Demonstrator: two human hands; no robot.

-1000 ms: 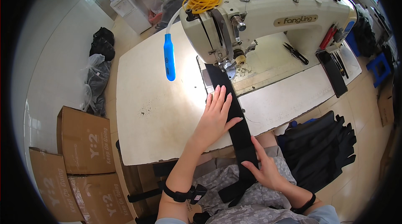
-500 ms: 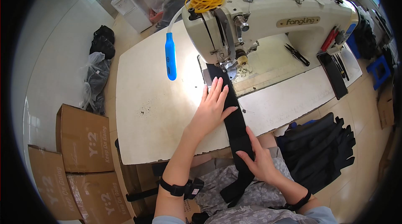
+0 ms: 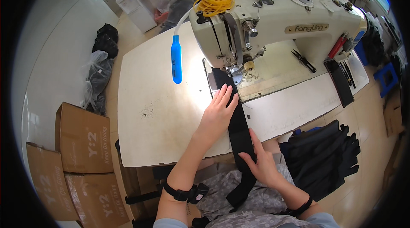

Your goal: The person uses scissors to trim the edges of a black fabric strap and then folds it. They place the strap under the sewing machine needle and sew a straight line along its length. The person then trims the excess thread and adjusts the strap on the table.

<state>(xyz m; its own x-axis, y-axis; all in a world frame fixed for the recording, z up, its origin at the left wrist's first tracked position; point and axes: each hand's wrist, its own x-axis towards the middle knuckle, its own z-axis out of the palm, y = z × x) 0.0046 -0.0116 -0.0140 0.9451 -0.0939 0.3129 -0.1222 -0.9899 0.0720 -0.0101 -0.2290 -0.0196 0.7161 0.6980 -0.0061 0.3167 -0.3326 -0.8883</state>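
Note:
A long black fabric strip (image 3: 241,139) runs from under the presser foot of the sewing machine (image 3: 273,19) toward me, over the table's front edge and onto my lap. My left hand (image 3: 220,105) lies flat on its upper part, fingers stretched toward the needle area, the thumb hidden. Lower down, at the table edge, my right hand (image 3: 262,164) grips the strip's right side. Its thumb rests on top and the index finger runs along the edge; the other fingers are partly hidden. The presser foot (image 3: 232,71) is down near the strip's far end.
A blue lamp (image 3: 176,60) hangs left of the machine head over the white table (image 3: 158,121). Black snips (image 3: 304,60) and a dark phone (image 3: 339,83) lie at the right. Several black fabric pieces (image 3: 322,155) hang beside my right arm. Cardboard boxes (image 3: 83,138) stand at the left.
My left thumb, stretched out across the strip before, is now drawn in out of sight. Both hands stay on the strip. The whole view has shifted slightly.

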